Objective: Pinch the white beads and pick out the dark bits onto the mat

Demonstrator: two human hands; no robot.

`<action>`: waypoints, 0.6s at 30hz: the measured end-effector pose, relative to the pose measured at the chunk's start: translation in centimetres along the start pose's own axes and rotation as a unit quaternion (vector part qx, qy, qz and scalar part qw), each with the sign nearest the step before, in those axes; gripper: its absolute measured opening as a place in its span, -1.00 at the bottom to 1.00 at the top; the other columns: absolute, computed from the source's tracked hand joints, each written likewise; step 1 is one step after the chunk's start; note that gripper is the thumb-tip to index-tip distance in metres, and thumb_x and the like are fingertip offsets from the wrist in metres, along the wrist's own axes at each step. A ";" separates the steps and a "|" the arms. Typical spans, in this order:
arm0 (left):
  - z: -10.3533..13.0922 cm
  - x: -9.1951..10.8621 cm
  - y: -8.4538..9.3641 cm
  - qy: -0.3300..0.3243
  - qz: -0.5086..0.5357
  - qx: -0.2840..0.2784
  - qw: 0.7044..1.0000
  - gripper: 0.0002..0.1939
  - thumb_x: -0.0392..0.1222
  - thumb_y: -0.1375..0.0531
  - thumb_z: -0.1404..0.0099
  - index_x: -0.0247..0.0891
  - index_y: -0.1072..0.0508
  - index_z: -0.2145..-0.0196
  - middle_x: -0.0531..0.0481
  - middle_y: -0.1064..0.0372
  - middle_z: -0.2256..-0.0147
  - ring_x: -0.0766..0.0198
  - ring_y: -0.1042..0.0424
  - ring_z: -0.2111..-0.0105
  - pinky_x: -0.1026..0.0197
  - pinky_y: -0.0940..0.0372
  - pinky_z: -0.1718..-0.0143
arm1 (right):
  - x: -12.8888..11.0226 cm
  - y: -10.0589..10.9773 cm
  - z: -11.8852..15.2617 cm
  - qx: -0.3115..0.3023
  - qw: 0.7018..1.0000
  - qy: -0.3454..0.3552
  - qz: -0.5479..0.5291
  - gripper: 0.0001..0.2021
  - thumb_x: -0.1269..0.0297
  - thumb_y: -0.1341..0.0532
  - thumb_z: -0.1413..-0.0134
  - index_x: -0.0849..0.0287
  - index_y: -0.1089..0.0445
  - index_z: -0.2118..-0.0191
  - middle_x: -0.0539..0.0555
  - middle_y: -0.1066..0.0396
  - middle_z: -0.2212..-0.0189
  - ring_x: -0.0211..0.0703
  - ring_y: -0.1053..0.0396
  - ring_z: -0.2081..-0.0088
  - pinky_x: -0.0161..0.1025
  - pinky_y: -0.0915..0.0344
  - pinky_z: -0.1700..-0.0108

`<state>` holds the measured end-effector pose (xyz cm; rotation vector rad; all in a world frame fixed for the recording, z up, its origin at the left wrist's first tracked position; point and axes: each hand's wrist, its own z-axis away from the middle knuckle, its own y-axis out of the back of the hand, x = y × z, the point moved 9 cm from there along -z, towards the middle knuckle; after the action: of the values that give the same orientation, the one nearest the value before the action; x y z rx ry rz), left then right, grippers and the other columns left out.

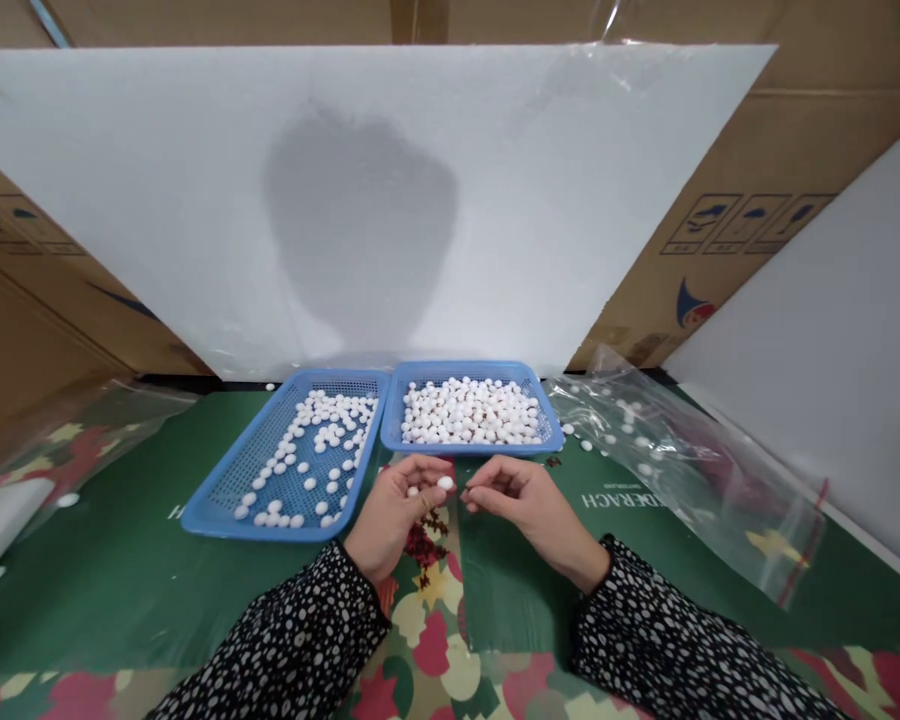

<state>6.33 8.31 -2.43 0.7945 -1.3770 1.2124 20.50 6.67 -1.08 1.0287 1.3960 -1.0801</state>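
Note:
Between the thumb and fingers of my left hand [386, 515] is a small white round piece [445, 483], and another shows within the curled fingers. My right hand [529, 505] is closed in a pinch just to the right of it; what its fingertips hold, if anything, is too small to tell. A blue basket [547, 420] full of the same white pieces stands beyond both hands. Left of my left hand is a second blue basket [229, 495] with white pieces scattered over its mesh bottom. Tiny dark red bits [424, 545] lie below my hands.
A clear plastic bag [709, 480] with some white pieces lies at right, another clear bag [112, 420] at left. A white board [532, 200] leans on cardboard boxes [817, 140] behind. Loose white pieces [67, 500] dot the green printed cover [112, 590].

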 end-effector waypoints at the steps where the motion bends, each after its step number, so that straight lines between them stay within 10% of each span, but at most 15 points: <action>1: 0.0 0.0 0.1 -0.002 -0.008 0.002 1.000 -0.74 -0.16 -0.42 -0.05 -0.28 -0.52 0.31 0.02 -0.43 0.42 0.33 -0.34 0.43 0.31 -0.19 0.41 | -0.1 0.0 0.0 -0.001 1.000 0.003 -0.001 -0.77 0.11 -0.35 -0.05 0.19 -0.44 0.34 0.02 -0.49 0.47 -0.21 -0.44 0.41 -0.24 -0.36 0.30; 11: 0.2 -0.6 -0.9 0.017 -0.009 -0.058 0.998 -0.68 -0.20 -0.38 -0.09 -0.23 -0.30 0.33 0.06 -0.44 0.44 0.30 -0.40 0.46 0.30 -0.19 0.43 | -1.4 -1.8 0.4 -0.085 0.994 0.056 -0.048 -0.84 0.18 -0.26 -0.16 0.15 -0.39 0.32 0.09 -0.45 0.13 -0.21 -0.45 0.32 -0.15 -0.41 0.21; 18: 0.2 0.2 -0.5 -0.013 -0.004 -0.017 1.000 -0.91 -0.32 -0.16 -0.27 -0.23 -0.32 0.24 0.01 -0.43 0.29 0.33 -0.36 0.34 0.29 -0.23 0.29 | -4.9 13.0 -0.1 0.295 0.935 0.172 0.100 -0.89 0.20 -0.26 -0.16 0.11 -0.41 0.31 0.16 -0.44 0.08 -0.09 -0.42 0.22 -0.08 -0.36 0.11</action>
<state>6.64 8.01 -2.07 0.7940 -1.4109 1.1740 33.49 9.49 2.79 1.8285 1.2127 -1.2367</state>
